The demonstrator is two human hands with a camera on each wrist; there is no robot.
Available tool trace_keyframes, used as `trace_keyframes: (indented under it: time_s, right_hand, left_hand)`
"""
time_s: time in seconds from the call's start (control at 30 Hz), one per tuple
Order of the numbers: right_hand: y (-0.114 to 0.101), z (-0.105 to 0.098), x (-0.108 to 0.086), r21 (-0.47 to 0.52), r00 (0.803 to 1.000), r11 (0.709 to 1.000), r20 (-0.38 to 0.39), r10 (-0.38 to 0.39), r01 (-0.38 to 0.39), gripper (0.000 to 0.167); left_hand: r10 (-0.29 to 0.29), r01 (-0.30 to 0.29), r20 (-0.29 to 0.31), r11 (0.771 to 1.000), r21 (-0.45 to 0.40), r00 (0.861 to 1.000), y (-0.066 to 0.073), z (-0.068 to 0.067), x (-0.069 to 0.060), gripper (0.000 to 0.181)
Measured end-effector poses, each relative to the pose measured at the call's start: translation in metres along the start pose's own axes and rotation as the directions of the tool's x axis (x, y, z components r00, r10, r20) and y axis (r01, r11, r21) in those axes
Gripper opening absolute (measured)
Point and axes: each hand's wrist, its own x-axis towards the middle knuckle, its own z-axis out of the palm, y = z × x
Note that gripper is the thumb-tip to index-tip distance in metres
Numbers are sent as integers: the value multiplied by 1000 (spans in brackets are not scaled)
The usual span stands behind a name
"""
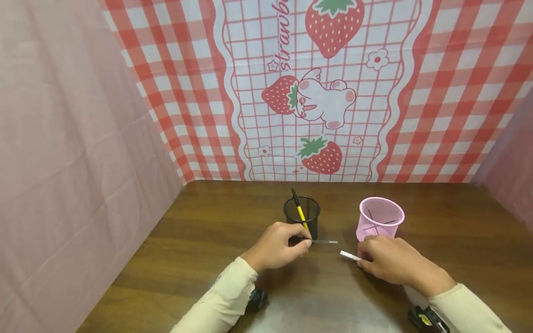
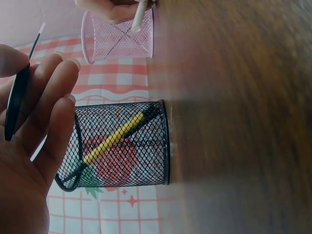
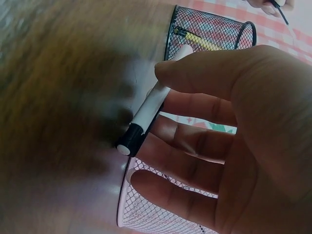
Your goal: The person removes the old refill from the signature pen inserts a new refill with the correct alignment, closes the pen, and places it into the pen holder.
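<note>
My left hand [image 1: 276, 245] pinches a slim black rod [image 2: 18, 97] with a thin clear shaft, between thumb and fingers. In the head view that hand is just in front of a black mesh pen cup [image 1: 314, 229], and the shaft points right. A yellow-and-black pen [image 1: 300, 213] leans inside the cup. Between thumb and fingers of my right hand [image 1: 393, 261] is a white marker [image 3: 151, 107] with a black end, held low above the table. The right hand is in front of a pink mesh pen cup [image 1: 361, 226] and hides part of it.
Both cups stand upright on a brown wooden table [image 1: 200, 231]. Behind it hangs a red-and-white checked cloth [image 1: 208, 115] with strawberry prints. Pale pink cloth [image 1: 75, 162] borders the left side, and another drape [image 1: 510, 162] the right.
</note>
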Motion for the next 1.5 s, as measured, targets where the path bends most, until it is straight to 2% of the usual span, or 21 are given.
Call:
trace_keyframes:
  time_s: [0.17, 0.37, 0.67, 1.0, 1.27, 1.5]
  right_hand:
    - [1, -2, 2, -13, 1000, 1000, -7, -14, 14, 29]
    - [-2, -1, 6, -17, 1000, 999, 4, -27, 27, 28]
    - [-5, -1, 4, 7, 1000, 1000, 6, -20, 20, 28]
    - [-7, -5, 5, 14, 988, 994, -111, -107, 109, 24]
    - [-11, -5, 7, -35, 951, 988, -268, -155, 151, 26]
    - [-15, -8, 10, 47, 934, 987, -334, -129, 154, 18]
  left_hand:
    - [-3, 3, 8, 1000, -3, 1000, 0, -1, 0, 5]
    - [-49, 49, 13, 999, -11, 999, -1, -2, -6, 6]
    - [-24, 24, 0, 1000, -14, 1000, -2, 2, -6, 10]
    - [-9, 9, 11, 1000, 2, 1000, -2, 5, -4, 7]
    - [-13, 13, 18, 1000, -16, 1000, -2, 5, -3, 4]
    - [-14, 14, 26, 1000, -10, 1000, -3, 5, -1, 4]
